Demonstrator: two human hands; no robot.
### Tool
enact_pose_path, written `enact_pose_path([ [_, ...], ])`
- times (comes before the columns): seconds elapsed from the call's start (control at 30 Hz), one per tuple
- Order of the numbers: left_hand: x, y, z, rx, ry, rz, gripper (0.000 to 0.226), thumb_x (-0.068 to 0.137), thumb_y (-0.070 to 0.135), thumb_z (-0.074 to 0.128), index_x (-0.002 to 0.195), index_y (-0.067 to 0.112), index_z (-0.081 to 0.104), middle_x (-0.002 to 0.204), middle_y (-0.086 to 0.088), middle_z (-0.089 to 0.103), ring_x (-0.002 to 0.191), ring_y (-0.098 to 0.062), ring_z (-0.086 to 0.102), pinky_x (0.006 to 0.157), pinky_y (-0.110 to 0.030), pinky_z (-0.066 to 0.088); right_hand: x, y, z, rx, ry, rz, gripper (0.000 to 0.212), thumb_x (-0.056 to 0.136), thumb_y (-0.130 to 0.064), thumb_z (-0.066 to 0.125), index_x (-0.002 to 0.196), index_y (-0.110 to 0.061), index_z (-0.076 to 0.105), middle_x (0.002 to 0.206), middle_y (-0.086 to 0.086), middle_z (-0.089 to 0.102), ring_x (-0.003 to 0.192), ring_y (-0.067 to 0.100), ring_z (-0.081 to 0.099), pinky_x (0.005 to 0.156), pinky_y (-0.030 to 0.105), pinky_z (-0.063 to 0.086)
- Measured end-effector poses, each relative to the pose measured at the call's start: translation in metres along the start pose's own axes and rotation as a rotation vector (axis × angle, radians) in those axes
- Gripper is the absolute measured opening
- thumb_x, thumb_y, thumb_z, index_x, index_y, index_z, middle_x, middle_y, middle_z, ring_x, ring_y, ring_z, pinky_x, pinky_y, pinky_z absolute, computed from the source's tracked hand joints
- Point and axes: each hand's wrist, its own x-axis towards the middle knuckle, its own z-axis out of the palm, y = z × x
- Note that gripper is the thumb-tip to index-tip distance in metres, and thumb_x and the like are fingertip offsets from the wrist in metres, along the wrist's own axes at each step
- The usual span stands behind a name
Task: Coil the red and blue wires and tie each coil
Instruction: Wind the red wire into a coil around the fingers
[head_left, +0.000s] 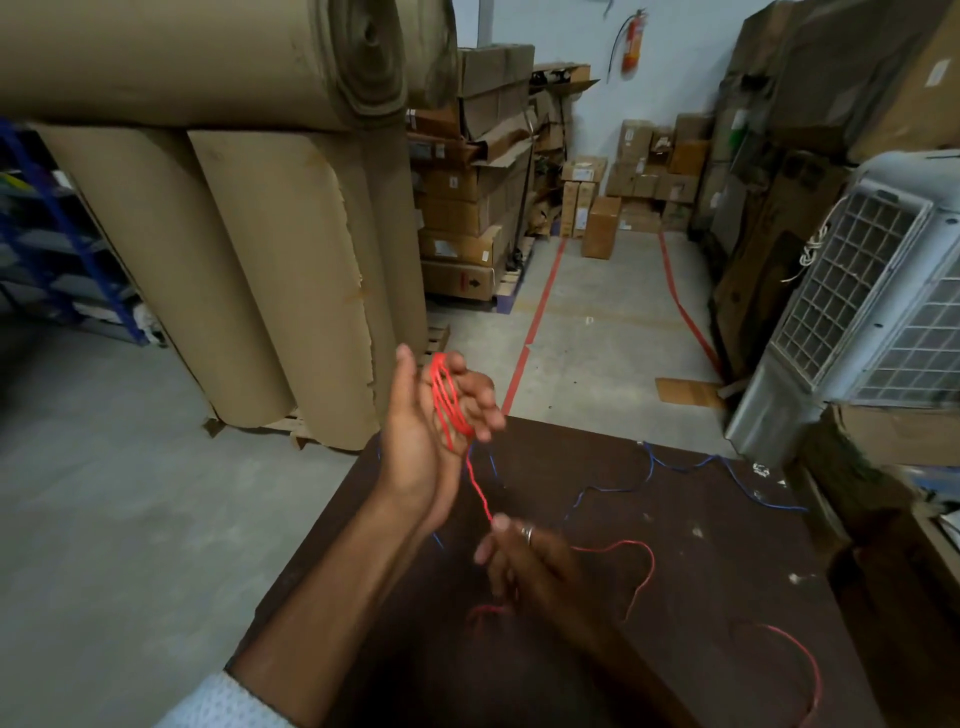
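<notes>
Here left hand (434, 415) holds red wire (447, 400) coil; right hand (524, 564), at 5 o'clock, pinches its strand; blue wire (675, 467) on table (727, 571)

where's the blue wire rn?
Head view: the blue wire lies loose and uncoiled on the dark table, toward its far edge, beyond the right hand and right of the left hand.

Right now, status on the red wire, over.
Left hand holds red coil, several loops. Right hand pinches red wire. Blue wire loose on table. Nothing blocking.
</notes>
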Motion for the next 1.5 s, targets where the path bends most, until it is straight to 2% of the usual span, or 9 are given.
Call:
enact_pose_path([
  [0.07,0.012,0.007,-0.006,0.006,0.078,0.066,0.05,0.106,0.047,0.017,0.092,0.013,0.052,0.067,-0.009,0.064,0.058,-0.021,0.064,0.05,-0.023,0.047,-0.014,0.004,0.004,0.049,-0.044,0.028,0.049,0.101,-0.043,0.045,0.089,-0.001,0.068,0.05,0.006,0.054,0.04,0.013,0.048,0.045,0.018,0.04],
  [0.3,0.03,-0.002,-0.035,0.41,0.212,0.185,0.045,0.1,0.046,0.025,0.102,0.01,0.052,0.079,-0.012,0.07,0.07,-0.027,0.07,0.059,-0.031,0.051,-0.061,-0.046,-0.009,-0.029,-0.117,-0.06,0.02,0.096,-0.039,0.061,0.1,-0.026,0.075,0.051,-0.002,0.06,0.046,0.014,0.052,0.049,0.027,0.042],
  [0.47,0.002,-0.027,-0.037,0.65,-0.018,0.069,0.056,0.101,0.047,0.023,0.105,0.003,0.057,0.077,-0.012,0.068,0.061,-0.028,0.06,0.06,-0.037,0.045,-0.065,-0.118,-0.03,-0.047,-0.089,-0.241,0.017,0.094,-0.03,0.062,0.1,-0.023,0.076,0.062,-0.003,0.063,0.048,0.01,0.052,0.045,0.023,0.041],
  [0.57,-0.023,-0.036,-0.023,0.77,-0.136,0.02,0.057,0.102,0.043,0.017,0.086,0.018,0.066,0.062,-0.004,0.063,0.055,-0.023,0.053,0.058,-0.028,0.045,-0.045,-0.146,-0.048,-0.292,0.002,-0.473,0.019,0.098,-0.016,0.056,0.091,-0.017,0.073,0.066,-0.011,0.066,0.054,0.0,0.058,0.053,0.012,0.043],
  [0.63,-0.035,-0.041,-0.013,0.763,-0.229,-0.018,0.06,0.103,0.044,0.013,0.084,0.02,0.065,0.057,-0.004,0.054,0.052,-0.018,0.047,0.055,-0.021,0.038,-0.023,-0.156,-0.06,-0.418,0.143,-0.53,0.019,0.098,-0.016,0.058,0.086,-0.018,0.073,0.062,-0.003,0.063,0.055,0.003,0.057,0.055,0.015,0.043],
  [0.9,-0.049,-0.024,0.011,0.47,-0.294,-0.081,0.066,0.095,0.063,0.013,0.088,0.015,0.057,0.051,0.005,0.043,0.046,-0.011,0.034,0.049,-0.029,0.024,0.054,-0.114,-0.08,-0.185,0.286,-0.346,0.023,0.096,-0.027,0.062,0.081,-0.012,0.069,0.055,-0.002,0.049,0.043,0.007,0.041,0.041,0.021,0.035],
  [1.13,-0.02,0.016,0.01,0.217,-0.188,0.124,0.059,0.098,0.052,0.012,0.092,0.009,0.052,0.057,-0.006,0.045,0.045,-0.019,0.043,0.051,-0.025,0.041,0.027,-0.014,-0.006,-0.063,0.057,-0.069,0.037,0.101,-0.043,0.047,0.078,-0.019,0.064,0.05,-0.011,0.048,0.041,-0.001,0.039,0.042,0.013,0.031],
  [1.33,0.008,0.017,-0.018,0.306,0.032,0.228,0.049,0.098,0.05,0.022,0.096,0.012,0.053,0.063,-0.003,0.053,0.053,-0.023,0.05,0.061,-0.034,0.044,-0.03,-0.031,0.016,0.048,-0.094,-0.043,0.041,0.1,-0.049,0.047,0.078,-0.018,0.064,0.049,-0.004,0.047,0.043,0.006,0.042,0.045,0.02,0.036],
  [1.5,0.014,0.002,-0.045,0.639,0.073,0.259,0.05,0.098,0.056,0.026,0.102,0.015,0.054,0.071,-0.005,0.055,0.061,-0.023,0.053,0.066,-0.038,0.045,-0.05,-0.075,0.002,0.145,-0.264,-0.056,0.026,0.098,-0.035,0.054,0.095,-0.013,0.067,0.072,0.01,0.072,0.059,0.016,0.065,0.053,0.022,0.047],
])
